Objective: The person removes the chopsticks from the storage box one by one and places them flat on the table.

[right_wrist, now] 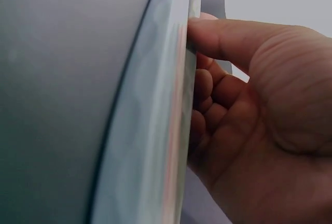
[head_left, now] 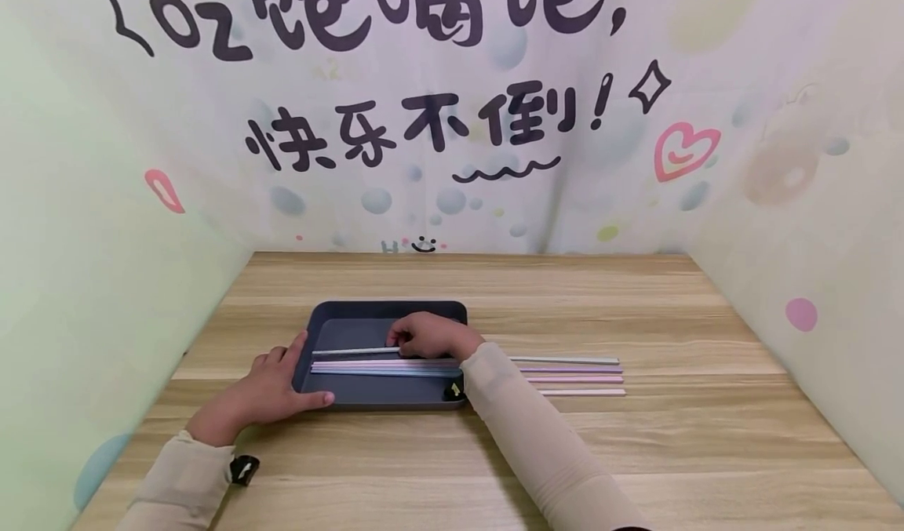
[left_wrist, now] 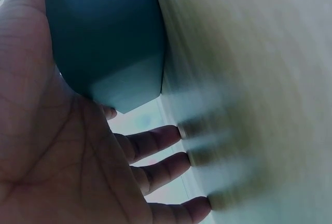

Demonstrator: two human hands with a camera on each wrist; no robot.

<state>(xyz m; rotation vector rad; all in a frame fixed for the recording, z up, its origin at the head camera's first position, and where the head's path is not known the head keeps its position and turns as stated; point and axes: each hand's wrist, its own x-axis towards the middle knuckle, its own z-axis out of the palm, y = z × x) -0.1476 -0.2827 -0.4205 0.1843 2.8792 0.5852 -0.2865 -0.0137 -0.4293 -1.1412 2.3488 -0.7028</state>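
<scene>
A shallow dark grey tray (head_left: 388, 308) sits on the table. At its left end, my left hand (head_left: 264, 386) spreads around the near corner, thumb along the front rim. The left wrist view shows the tray's outer wall (left_wrist: 109, 37) beside the palm and three straight fingers with tips at the tabletop. Over the tray, my right hand (head_left: 431, 336) pinches a pale chopstick (head_left: 356, 351) between thumb and fingertips. Below it in the tray lies a bundle of pink and bluish chopsticks (head_left: 381, 368), left ends together; the right forearm hides their right ends.
Several more pastel chopsticks (head_left: 575, 370) lie side by side on the wooden table (head_left: 671, 437), right of the tray, their left parts hidden by the right sleeve (head_left: 544, 437). A printed cloth wall (head_left: 459, 201) stands behind, with side walls left and right.
</scene>
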